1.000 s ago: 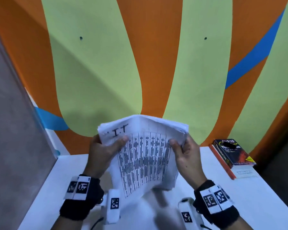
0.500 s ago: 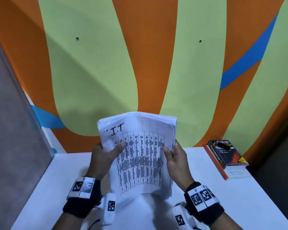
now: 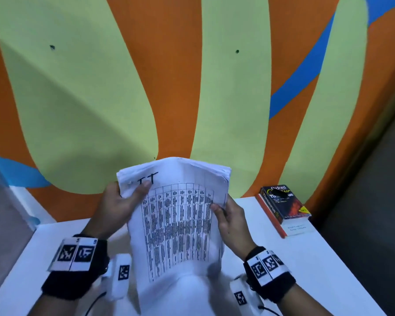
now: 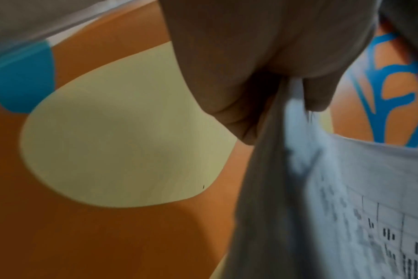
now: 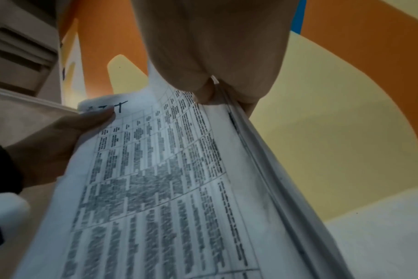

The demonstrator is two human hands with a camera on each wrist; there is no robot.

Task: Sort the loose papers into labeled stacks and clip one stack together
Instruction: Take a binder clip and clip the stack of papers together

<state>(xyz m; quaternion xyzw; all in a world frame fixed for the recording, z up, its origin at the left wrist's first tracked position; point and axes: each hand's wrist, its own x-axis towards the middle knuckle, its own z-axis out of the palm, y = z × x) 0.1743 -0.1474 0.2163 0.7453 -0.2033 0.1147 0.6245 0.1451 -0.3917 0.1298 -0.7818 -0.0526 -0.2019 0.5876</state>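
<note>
White paper: a stack of printed sheets held upright above the table, top sheet a ruled grid of dark text w/ a handwritten mark near its top-left corner. Left hand grasps the stack's upper-left edge, thumb laid across the front over part of the mark, other fingers behind the sheets. In the left wrist view the thumb & fingers pinch the paper edge between them. Right hand grips the right edge, thumb on the front near the grid's right side, fingers at the back; the right wrist view shows the sheets fanned slightly at that edge, several layers visible.

Stack's lower part droops toward the person & blocks the middle of the table in the head view. Wrists carry black bands w/ square-patterned tags. At the table's right rear, well apart from the hands, a dark book lies on a second book w/ an orange spine. Behind the table, a wall painted in orange, pale green & blue shapes. Left of the table, a grey panel.
</note>
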